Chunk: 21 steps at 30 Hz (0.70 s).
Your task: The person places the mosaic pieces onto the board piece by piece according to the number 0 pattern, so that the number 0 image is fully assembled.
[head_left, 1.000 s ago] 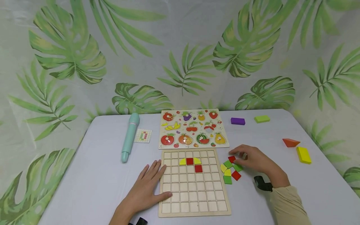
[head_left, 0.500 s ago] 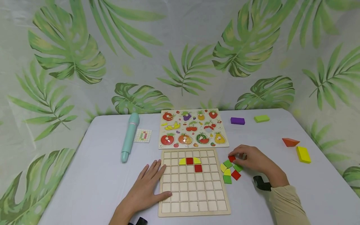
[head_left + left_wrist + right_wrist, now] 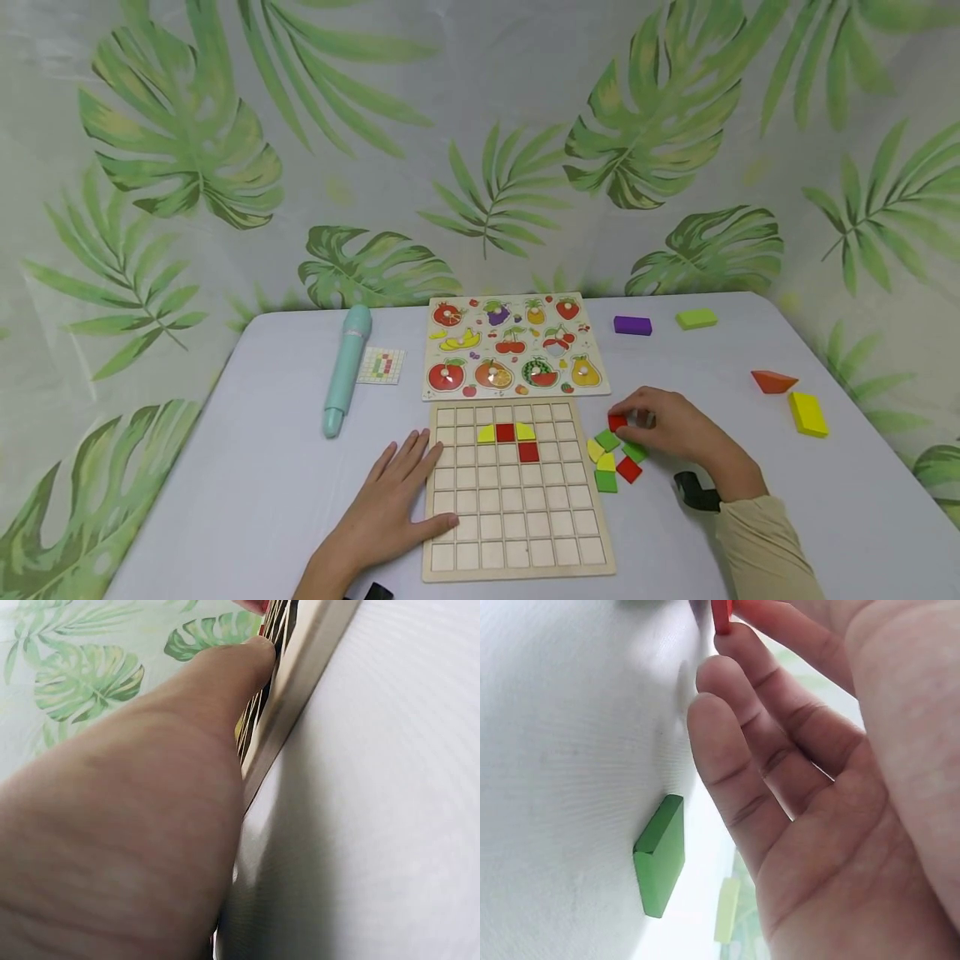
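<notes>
My left hand (image 3: 390, 502) rests with spread fingers along the left edge of a wooden grid board (image 3: 512, 502), its thumb lying over the rim. Two yellow rounded tiles and two red square tiles (image 3: 528, 452) sit in the board's upper cells. To the right of the board, my right hand (image 3: 671, 427) pinches a red square tile (image 3: 721, 616) between thumb and index finger. The other fingers of that hand extend loosely in the right wrist view. Just below it lies a small group of green (image 3: 607, 481), yellow (image 3: 606, 462) and red tiles.
A fruit puzzle board (image 3: 517, 346) lies directly behind the grid board. At left are a turquoise microphone-shaped tube (image 3: 347, 371) and a small pattern card (image 3: 381, 366). Purple (image 3: 632, 326), light green (image 3: 697, 319), orange (image 3: 774, 382) and yellow blocks (image 3: 807, 414) lie at right.
The red tile at my right fingertips shows slightly more than before. My left hand has stayed in place, and the tiles on the board are the same.
</notes>
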{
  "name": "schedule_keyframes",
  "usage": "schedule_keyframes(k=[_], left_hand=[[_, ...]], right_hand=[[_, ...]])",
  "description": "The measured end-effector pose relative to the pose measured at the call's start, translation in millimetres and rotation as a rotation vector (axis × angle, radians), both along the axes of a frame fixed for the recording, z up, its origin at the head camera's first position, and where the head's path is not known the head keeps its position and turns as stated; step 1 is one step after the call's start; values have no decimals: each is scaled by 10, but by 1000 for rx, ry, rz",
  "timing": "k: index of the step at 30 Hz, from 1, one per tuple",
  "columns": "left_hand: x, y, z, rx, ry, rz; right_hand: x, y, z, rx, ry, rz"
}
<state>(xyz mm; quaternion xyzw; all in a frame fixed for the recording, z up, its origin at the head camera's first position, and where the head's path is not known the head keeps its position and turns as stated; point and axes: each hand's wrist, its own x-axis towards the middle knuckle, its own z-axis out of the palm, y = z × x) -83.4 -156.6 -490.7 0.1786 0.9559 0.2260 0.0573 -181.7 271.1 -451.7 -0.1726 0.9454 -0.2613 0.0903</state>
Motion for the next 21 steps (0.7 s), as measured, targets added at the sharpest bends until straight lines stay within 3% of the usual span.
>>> schedule_keyframes(k=[21], left_hand=[[-4,-4,-23,-23,17,-2]], right_hand=[[89,-367,145,-100,44,107]])
